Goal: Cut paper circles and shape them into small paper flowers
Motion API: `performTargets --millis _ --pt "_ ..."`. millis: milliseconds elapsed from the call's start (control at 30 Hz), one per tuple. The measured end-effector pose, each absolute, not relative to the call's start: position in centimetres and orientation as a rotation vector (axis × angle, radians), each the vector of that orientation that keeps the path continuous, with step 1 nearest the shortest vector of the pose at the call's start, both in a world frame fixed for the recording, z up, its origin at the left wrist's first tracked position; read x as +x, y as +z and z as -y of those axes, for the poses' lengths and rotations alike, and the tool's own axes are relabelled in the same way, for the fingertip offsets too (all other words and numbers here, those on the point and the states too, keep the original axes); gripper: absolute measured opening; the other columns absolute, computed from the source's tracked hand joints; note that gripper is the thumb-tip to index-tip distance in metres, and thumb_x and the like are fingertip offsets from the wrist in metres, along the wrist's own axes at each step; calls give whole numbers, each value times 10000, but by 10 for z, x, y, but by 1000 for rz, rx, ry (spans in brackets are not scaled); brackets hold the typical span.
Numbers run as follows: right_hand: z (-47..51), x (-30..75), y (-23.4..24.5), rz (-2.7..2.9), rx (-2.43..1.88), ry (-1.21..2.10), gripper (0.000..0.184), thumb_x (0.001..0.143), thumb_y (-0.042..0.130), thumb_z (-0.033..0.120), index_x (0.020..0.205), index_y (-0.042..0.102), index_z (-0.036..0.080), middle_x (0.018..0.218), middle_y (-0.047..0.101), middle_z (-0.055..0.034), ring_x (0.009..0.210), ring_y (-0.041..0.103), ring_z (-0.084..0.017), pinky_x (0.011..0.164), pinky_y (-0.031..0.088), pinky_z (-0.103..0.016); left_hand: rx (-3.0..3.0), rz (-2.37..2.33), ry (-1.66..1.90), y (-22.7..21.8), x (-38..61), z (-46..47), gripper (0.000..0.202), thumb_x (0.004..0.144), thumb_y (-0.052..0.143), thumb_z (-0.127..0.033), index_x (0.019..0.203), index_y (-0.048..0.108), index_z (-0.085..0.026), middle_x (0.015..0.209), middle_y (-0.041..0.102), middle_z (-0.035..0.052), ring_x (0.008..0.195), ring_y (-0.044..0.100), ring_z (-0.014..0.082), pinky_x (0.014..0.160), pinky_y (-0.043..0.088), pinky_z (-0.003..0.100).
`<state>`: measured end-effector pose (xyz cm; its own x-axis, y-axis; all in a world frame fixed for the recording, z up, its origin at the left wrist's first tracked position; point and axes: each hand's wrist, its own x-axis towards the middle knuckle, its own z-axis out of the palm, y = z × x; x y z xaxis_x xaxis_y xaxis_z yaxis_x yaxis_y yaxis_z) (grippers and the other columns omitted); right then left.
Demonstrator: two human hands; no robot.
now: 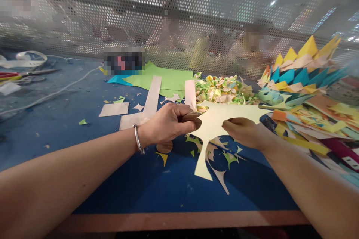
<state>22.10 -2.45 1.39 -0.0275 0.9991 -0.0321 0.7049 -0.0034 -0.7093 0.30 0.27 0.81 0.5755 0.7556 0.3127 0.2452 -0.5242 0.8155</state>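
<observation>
My left hand (171, 122), with a metal bangle on the wrist, is closed around a brownish handle, seemingly scissors, whose blades meet a pale yellow cut paper shape (215, 125). My right hand (246, 132) pinches the right side of that same paper and holds it up above the blue table (140, 183). The paper has pointed lobes and a long strip hanging down toward me. Below the hands lie several small paper offcuts (224, 157) in green, yellow and cream.
A heap of folded coloured paper pieces (224, 89) lies behind the hands. A big stack of coloured paper sheets (305, 82) fills the right side. Green sheets (165, 78) and beige strips (153, 97) lie mid-table. Scissors (28, 74) and a cable sit far left. A perforated screen (179, 18) closes the back.
</observation>
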Motion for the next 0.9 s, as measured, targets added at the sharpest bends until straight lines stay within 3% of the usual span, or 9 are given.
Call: performTargets --millis 133,233,433,633,800,900 --pt "25 219 17 1749 -2113 694 584 673 626 638 379 351 215 371 356 14 367 339 -89 322 246 -240 2077 -771 867 9 3 -3 226 684 491 -184 539 321 -217 541 274 -67 535 264 95 524 287 259" --pt "25 220 16 1754 -2152 655 576 682 617 630 383 349 216 374 367 13 366 370 -94 325 268 -238 2090 -759 870 10 3 -3 227 688 493 -174 545 321 -217 544 270 -71 538 263 92 524 289 255" --pt "23 227 5 1853 -1967 609 570 716 581 628 378 363 225 346 369 18 328 376 -93 289 250 -228 2110 -733 881 8 3 -4 250 700 471 -145 553 283 -219 551 268 -69 541 257 91 521 273 261" --pt "22 225 6 1887 -1954 549 591 691 585 667 378 338 230 332 349 23 311 328 -88 269 233 -236 2143 -730 891 7 2 -3 261 704 471 -123 557 277 -218 551 256 -70 537 255 91 515 265 261" --pt "25 221 10 2026 -1781 524 579 751 521 646 423 298 224 354 291 39 336 258 -78 307 204 -249 2159 -758 896 6 2 -2 292 711 483 -128 561 249 -218 553 253 -68 529 247 87 496 241 268" --pt "27 216 16 2129 -1581 483 511 806 490 566 456 349 220 386 332 35 365 336 -92 344 241 -249 2161 -785 868 6 3 -2 301 711 486 -110 558 250 -217 550 255 -67 519 247 85 481 231 269"
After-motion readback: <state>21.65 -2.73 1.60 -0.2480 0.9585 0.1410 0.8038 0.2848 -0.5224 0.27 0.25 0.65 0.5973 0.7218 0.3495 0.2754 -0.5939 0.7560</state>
